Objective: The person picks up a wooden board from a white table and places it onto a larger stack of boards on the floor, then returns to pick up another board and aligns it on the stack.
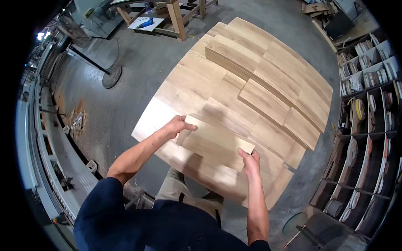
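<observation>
Between my two hands I hold a light wood-grain board [213, 144], tilted above the near side of a large stack of boards [184, 88]. My left hand [179, 126] grips its left end, thumb on the top face. At the right end, my right hand [249, 160] is closed on the board's near corner. Wood-grain panels of the same kind lie side by side across the stack. Toward the far right, a raised pile of boards [259, 62] stands higher than the rest, with a lower row of boards [266, 98] in front of it.
Shelves with rolls of edge banding [351, 154] line the right side. On the left runs a long machine [50, 150], with a round-based stand [112, 77] on the floor nearby. A wooden workbench [176, 19] with a blue tool [145, 23] on its lower shelf stands at the back.
</observation>
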A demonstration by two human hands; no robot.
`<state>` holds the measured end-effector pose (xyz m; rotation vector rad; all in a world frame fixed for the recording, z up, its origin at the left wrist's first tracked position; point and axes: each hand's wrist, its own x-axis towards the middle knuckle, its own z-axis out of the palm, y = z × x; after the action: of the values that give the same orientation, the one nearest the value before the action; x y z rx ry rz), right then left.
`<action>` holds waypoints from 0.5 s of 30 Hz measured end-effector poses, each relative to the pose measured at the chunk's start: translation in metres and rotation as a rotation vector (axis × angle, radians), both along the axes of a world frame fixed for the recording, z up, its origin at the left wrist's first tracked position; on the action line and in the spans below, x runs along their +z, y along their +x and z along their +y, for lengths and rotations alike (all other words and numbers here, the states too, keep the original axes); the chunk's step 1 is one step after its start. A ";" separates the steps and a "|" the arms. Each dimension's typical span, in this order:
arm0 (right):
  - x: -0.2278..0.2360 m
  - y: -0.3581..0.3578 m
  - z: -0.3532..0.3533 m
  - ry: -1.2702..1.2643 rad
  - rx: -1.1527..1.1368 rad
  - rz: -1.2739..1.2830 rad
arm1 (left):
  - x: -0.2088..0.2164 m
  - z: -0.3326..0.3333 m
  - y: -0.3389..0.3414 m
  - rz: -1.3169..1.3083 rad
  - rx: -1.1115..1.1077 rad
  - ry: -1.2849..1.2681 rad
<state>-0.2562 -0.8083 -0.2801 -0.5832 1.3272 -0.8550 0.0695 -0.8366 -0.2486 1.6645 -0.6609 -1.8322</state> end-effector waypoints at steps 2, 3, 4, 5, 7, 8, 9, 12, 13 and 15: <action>-0.010 0.037 -0.031 0.032 -0.024 -0.003 | -0.009 -0.035 0.036 -0.009 -0.017 0.013; -0.015 0.058 -0.053 0.022 -0.025 0.006 | -0.018 -0.062 0.056 -0.028 -0.022 0.006; -0.018 0.083 -0.074 0.018 -0.010 0.008 | -0.046 -0.080 0.087 -0.115 0.024 0.028; -0.024 0.103 -0.097 0.011 0.003 0.009 | -0.074 -0.099 0.112 -0.202 0.068 0.046; -0.048 0.115 -0.136 0.023 -0.036 -0.005 | -0.051 -0.149 0.114 -0.055 -0.039 -0.023; -0.048 0.132 -0.154 0.056 -0.061 -0.021 | -0.056 -0.165 0.125 -0.051 -0.019 -0.010; -0.048 0.143 -0.172 0.064 -0.071 -0.014 | -0.058 -0.184 0.131 -0.045 -0.001 -0.003; -0.047 0.165 -0.207 0.068 -0.085 0.086 | -0.077 -0.225 0.147 -0.028 -0.021 -0.031; -0.047 0.169 -0.216 0.061 -0.126 0.101 | -0.080 -0.236 0.148 -0.023 -0.028 -0.023; -0.057 0.172 -0.227 0.055 -0.175 0.123 | -0.086 -0.256 0.147 -0.099 -0.048 -0.023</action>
<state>-0.0842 -1.0356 -0.3367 -0.4883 1.5261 -0.9333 0.2169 -1.0921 -0.3345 1.7475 -0.7675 -1.7778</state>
